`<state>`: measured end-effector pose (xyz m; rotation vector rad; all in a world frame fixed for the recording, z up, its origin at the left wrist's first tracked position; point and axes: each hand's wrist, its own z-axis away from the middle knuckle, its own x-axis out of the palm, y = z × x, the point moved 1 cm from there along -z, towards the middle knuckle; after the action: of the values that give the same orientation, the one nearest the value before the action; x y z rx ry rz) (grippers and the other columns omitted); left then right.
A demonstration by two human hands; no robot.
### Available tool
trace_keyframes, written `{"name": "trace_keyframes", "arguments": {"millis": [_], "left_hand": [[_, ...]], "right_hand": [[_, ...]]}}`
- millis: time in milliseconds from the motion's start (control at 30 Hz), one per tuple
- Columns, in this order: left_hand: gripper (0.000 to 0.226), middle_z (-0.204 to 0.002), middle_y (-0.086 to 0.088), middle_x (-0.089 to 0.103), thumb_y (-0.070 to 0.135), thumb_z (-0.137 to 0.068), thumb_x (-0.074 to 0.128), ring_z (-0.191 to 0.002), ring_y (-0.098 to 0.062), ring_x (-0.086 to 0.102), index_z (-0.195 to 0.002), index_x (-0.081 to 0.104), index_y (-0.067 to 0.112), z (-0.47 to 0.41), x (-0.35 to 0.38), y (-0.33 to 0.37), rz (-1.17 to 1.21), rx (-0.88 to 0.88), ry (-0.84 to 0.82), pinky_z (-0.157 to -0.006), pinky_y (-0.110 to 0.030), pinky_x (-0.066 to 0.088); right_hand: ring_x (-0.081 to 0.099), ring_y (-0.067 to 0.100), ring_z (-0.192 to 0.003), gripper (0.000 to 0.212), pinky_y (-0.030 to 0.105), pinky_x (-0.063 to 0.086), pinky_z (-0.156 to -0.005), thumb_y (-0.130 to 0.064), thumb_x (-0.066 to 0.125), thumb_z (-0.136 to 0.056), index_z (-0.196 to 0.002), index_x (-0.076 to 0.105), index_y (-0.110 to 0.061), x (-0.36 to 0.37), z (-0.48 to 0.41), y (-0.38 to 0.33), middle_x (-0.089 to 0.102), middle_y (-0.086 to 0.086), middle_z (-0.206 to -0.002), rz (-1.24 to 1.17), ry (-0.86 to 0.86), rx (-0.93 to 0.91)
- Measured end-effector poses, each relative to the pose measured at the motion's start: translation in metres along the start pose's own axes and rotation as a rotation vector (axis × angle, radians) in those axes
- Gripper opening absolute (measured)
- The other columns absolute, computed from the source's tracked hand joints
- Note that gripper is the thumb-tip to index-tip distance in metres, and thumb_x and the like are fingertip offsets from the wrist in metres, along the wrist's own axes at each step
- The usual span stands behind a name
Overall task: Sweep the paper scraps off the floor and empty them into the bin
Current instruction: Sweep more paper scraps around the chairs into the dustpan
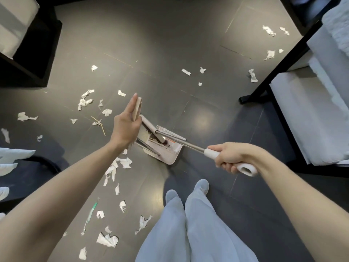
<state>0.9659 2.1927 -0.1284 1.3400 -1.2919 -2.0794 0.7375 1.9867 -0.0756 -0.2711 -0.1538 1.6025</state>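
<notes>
- Early going here: paper scraps [111, 171] are all over the floor [170, 53], thickest on the left, with a looser scatter far right by the dark-framed white seat [302, 110].
- Nothing looks gathered into a pile, and I can't see any scraps loaded in the dustpan [170, 154]. No bin in view, so sweeping and emptying both look to be ahead.
- Right hand [228, 157]: fingers [226, 167] clamped round the white looped grip of the broom [188, 145], whose shiny metal shaft runs down to the pan.
- Left hand [125, 127]: fingers [133, 103] straight and together, laid flat along the dustpan's flat beige handle [138, 106]. Thumb hidden, so no true grasp is shown.
- Textures: torn, crumpled white paper, light and flighty. The pan is pale plastic with comb teeth, and the glossy dark grey tiles show glare.
</notes>
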Motion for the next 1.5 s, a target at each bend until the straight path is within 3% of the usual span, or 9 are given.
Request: {"name": "trace_keyframes", "arguments": {"millis": [100,167,333,567,733,933,1133,1300,1500], "left_hand": [[0.067,-0.126,0.013,0.06,0.003,-0.089,0.053,-0.085,0.021,0.057,-0.145,0.038,0.037,-0.019,0.002,0.005,-0.008,0.045,-0.031,-0.079,-0.003,0.042],[0.071,-0.12,0.014,0.063,0.006,-0.089,0.055,-0.07,0.015,0.057,-0.143,0.036,0.047,-0.04,0.004,0.012,-0.031,0.054,-0.04,-0.074,-0.011,0.047],[0.07,-0.128,0.025,0.056,0.014,-0.089,0.056,-0.106,0.011,0.056,-0.135,0.029,0.061,-0.117,0.021,0.042,-0.027,0.088,-0.086,-0.102,-0.029,0.045],[0.067,-0.12,0.022,0.056,0.007,-0.09,0.059,-0.091,0.01,0.058,-0.144,0.039,0.041,-0.234,0.055,0.093,-0.078,0.145,-0.028,-0.087,-0.007,0.041],[0.064,-0.139,0.006,0.051,-0.004,-0.091,0.054,-0.116,0.008,0.05,-0.147,0.037,0.021,-0.308,0.064,0.132,-0.088,0.175,-0.077,-0.092,0.002,0.031],[0.063,-0.127,0.006,0.06,0.002,-0.093,0.054,-0.08,-0.021,0.059,-0.149,0.035,0.022,-0.397,0.063,0.141,-0.219,0.235,-0.098,-0.072,0.004,0.034],[0.062,-0.089,-0.009,0.062,0.006,-0.093,0.054,-0.049,-0.014,0.041,-0.148,0.036,0.028,-0.502,0.061,0.133,-0.29,0.278,-0.198,-0.054,-0.009,0.036],[0.058,-0.084,-0.003,0.061,0.014,-0.095,0.053,-0.047,-0.002,0.049,-0.147,0.037,0.036,-0.58,0.055,0.141,-0.308,0.313,-0.311,-0.054,-0.007,0.037],[0.059,-0.088,-0.005,0.063,0.012,-0.094,0.054,-0.048,-0.002,0.05,-0.146,0.037,0.035,-0.615,0.048,0.143,-0.27,0.382,-0.451,-0.058,-0.006,0.037]], "right_hand": [[0.036,0.006,-0.035,0.071,0.016,0.033,-0.035,0.003,0.047,-0.088,-0.145,0.035,-0.038,-0.018,0.015,-0.009,0.043,-0.003,-0.046,-0.092,0.02,-0.046],[0.036,0.006,-0.036,0.071,0.016,0.033,-0.035,0.003,0.047,-0.088,-0.146,0.034,-0.037,-0.03,0.016,-0.021,0.043,-0.001,-0.05,-0.14,0.057,-0.08],[0.034,0.005,-0.036,0.067,0.015,0.032,-0.032,0.003,0.045,-0.09,-0.143,0.038,-0.036,-0.093,-0.001,-0.054,0.043,-0.003,-0.043,-0.329,0.134,-0.136],[0.035,0.005,-0.034,0.066,0.015,0.031,-0.032,0.007,0.042,-0.09,-0.144,0.038,-0.031,-0.204,-0.044,-0.111,0.043,0.002,-0.058,-0.487,0.276,-0.188],[0.037,0.013,-0.045,0.061,0.025,0.034,-0.047,0.004,0.04,-0.084,-0.14,0.041,-0.022,-0.278,-0.088,-0.16,0.046,0.007,-0.066,-0.372,0.391,-0.125],[0.048,0.03,-0.07,0.06,0.035,0.039,-0.07,0.002,0.038,-0.078,-0.136,0.041,-0.014,-0.332,-0.14,-0.209,0.057,0.015,-0.072,-0.15,0.486,-0.008],[0.039,0.019,-0.05,0.059,0.027,0.033,-0.051,0.001,0.036,-0.083,-0.134,0.046,-0.027,-0.335,-0.174,-0.26,0.048,0.01,-0.068,-0.291,0.422,0.053],[0.055,0.023,-0.059,0.058,0.034,0.053,-0.069,-0.004,0.04,-0.085,-0.142,0.032,-0.014,-0.3,-0.167,-0.331,0.065,0.012,-0.069,-0.111,0.321,0.066],[0.031,0.007,-0.034,0.064,0.015,0.026,-0.033,0.002,0.041,-0.09,-0.146,0.034,-0.029,-0.269,-0.133,-0.371,0.04,-0.003,-0.047,-0.593,0.129,0.075]]}}
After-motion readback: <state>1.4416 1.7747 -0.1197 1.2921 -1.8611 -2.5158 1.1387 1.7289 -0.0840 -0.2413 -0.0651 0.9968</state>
